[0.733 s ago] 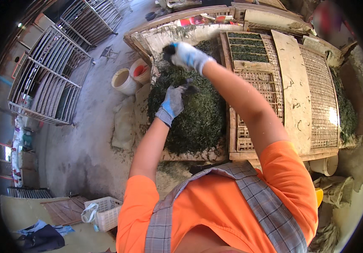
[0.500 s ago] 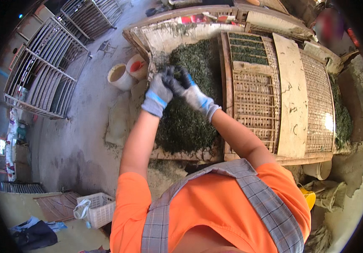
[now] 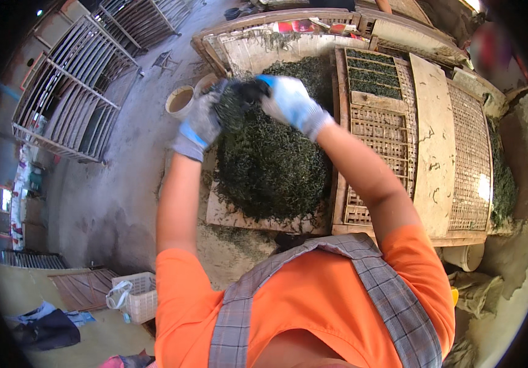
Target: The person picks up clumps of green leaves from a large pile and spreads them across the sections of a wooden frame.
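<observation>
A big heap of dark green, thin leaf-like strands [image 3: 273, 165] lies in a low wooden bin in front of me. Above its far left part, a loose clump of the same dark green strands [image 3: 232, 110] is held up between my gloved hands. My left hand [image 3: 204, 116], in a grey and blue work glove, grips the clump from its left side. From the right, my right hand [image 3: 288, 101], gloved alike, closes its dark-coated fingers on the clump's top edge. Motion blurs the fingers on both sides.
Right of the heap stands a wooden frame with woven bamboo panels [image 3: 377, 156] and a plank [image 3: 432, 147] across it. A white bucket [image 3: 180, 102] is on the floor to the left. Slatted racks [image 3: 70, 86] stand farther left; a white plastic basket [image 3: 141, 297] sits lower left.
My hands were close together over the heap; now they are farther apart, the left one lower and to the left. A larger clump of strands shows between them.
</observation>
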`<state>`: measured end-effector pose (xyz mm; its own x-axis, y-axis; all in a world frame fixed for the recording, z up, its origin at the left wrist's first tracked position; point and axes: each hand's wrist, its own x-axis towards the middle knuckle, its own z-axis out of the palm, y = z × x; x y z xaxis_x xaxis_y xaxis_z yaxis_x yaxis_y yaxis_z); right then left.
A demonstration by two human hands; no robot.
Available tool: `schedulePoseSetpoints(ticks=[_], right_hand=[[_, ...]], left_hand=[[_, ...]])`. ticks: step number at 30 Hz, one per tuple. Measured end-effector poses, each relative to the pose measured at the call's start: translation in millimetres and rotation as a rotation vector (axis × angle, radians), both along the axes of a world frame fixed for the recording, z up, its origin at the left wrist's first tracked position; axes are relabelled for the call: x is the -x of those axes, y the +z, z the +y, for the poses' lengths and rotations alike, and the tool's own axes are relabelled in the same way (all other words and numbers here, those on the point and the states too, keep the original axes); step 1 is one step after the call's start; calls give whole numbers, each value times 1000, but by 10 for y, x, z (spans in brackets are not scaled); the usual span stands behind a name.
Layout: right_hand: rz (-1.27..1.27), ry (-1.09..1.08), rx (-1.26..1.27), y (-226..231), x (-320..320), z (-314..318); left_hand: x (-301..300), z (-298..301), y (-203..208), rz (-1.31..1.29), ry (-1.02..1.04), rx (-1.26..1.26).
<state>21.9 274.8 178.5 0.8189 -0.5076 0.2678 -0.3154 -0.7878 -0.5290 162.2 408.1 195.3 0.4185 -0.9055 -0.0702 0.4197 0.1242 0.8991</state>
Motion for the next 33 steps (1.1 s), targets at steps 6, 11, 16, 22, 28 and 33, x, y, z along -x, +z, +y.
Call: schedulePoseSetpoints(ticks=[6,11,16,22,28,33], right_hand=[[-594,718,-1544,-847,-538,-523],[291,314,-464,-1400,-190,396],[535,170,-242,-2502,191,29],[317,400,467,-939,-834,-248],[-127,329,102,-964,-735,453],[154,131,-329,-1379,235,515]], left_hand=[[-273,-56,-372,-5,-216,-78],[-498,402,188,-5,155,61],[-905,880,826,54,48,197],[-198,796,67,-351,98,-231],[-396,306,-1347,355,-105,184],[-404,314,-1200,334,368,0]])
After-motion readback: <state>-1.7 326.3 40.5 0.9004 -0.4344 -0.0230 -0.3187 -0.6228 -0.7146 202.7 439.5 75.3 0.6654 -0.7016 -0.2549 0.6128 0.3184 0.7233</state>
